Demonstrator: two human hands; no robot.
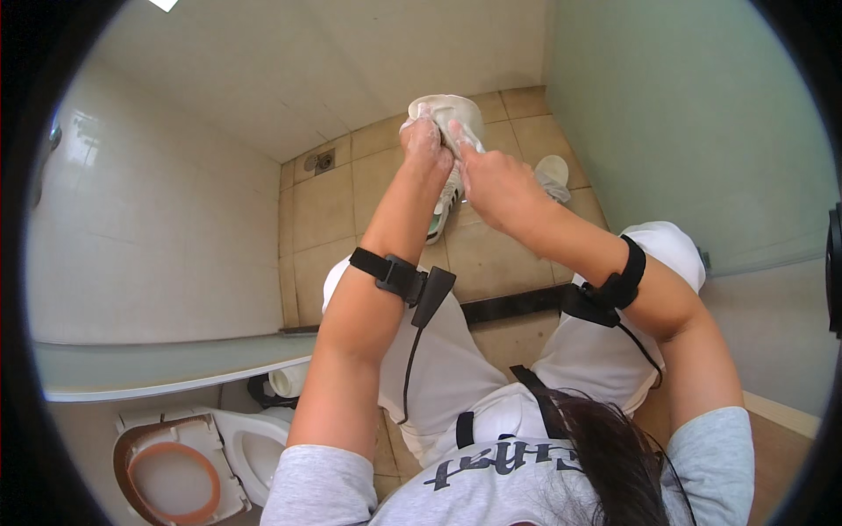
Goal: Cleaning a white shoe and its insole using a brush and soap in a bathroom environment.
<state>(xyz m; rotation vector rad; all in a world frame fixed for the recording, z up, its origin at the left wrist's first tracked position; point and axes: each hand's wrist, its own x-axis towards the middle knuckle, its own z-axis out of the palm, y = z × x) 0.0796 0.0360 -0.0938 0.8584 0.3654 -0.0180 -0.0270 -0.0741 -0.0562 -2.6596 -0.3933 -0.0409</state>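
Note:
Both of my hands are out in front of me over the tiled floor, closed on a soapy white shoe [463, 111] with a rounded end. My left hand [424, 143] grips its left side, with white suds on the fingers. My right hand [495, 180] holds its right side, thumb pointing up along it. Directly below the hands shows a white sneaker part [445, 206] with dark stripes and a green patch; whether it belongs to the held shoe I cannot tell. To the right, a second pale shoe-like thing [553, 175] lies on the floor, partly hidden by my right forearm.
A floor drain [324, 160] sits near the far left corner. Frosted glass [684, 131] rises at the right, and a glass panel edge [175, 381] runs along the left. A black threshold strip [513, 307] crosses before my knees. At lower left stands a toilet [254, 447] with its seat raised.

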